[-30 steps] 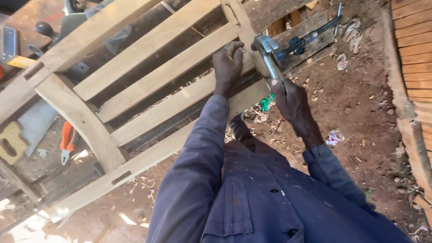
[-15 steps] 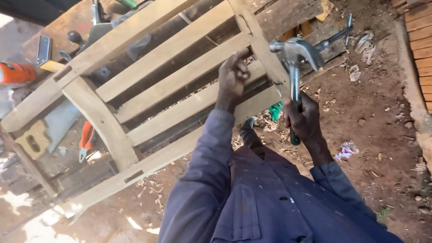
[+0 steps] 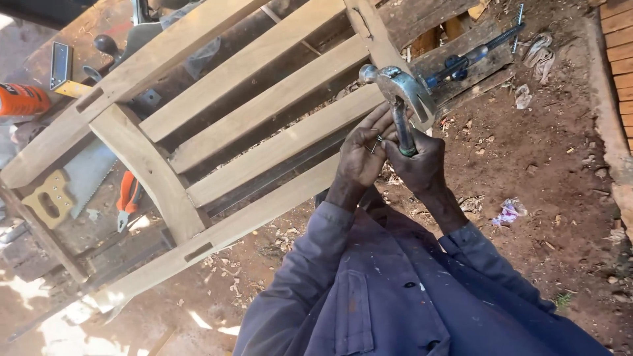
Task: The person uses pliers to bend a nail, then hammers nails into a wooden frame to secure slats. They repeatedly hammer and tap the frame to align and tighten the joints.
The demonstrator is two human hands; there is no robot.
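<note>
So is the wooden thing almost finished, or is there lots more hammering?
The wooden frame already has its slats fitted between the side rails. Right now the right hand grips a claw hammer and the left hand pinches a small nail beside it. That nail is not yet in the wood. How many more are needed cannot be told.

I see open slots between the slats of the wooden frame (image 3: 264,105), wide enough for fingers to pass. My left hand (image 3: 361,158) and right hand (image 3: 419,165) crowd together at its lower rail, the hammer (image 3: 403,99) rising between them. A clamp (image 3: 471,56) blocks the upper right; bare dirt ground (image 3: 547,165) lies open rightward.
</note>
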